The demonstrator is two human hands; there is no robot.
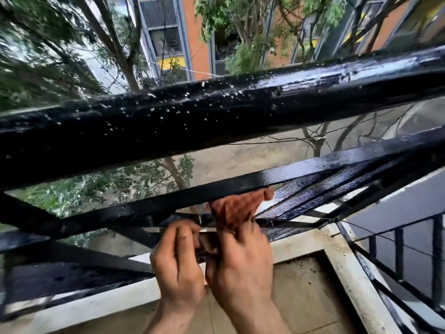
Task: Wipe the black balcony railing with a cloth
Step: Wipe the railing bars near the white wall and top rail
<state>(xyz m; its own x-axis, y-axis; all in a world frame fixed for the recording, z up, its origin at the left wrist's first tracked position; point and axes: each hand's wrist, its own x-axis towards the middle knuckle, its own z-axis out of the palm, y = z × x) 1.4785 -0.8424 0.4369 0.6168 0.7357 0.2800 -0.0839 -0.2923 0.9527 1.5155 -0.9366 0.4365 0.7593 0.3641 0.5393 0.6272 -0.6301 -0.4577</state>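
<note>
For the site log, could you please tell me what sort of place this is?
Most likely an upper-floor balcony outdoors: a wet black railing, trees and ground seen below through it, and an orange building opposite.

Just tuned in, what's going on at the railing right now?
A person is wiping the black railing. Their right hand holds a rust-brown cloth against a lower crossbar. The left hand sits beside it with fingers curled at a thin bar; blur hides whether it grips. The top rail is wet with droplets.
</note>
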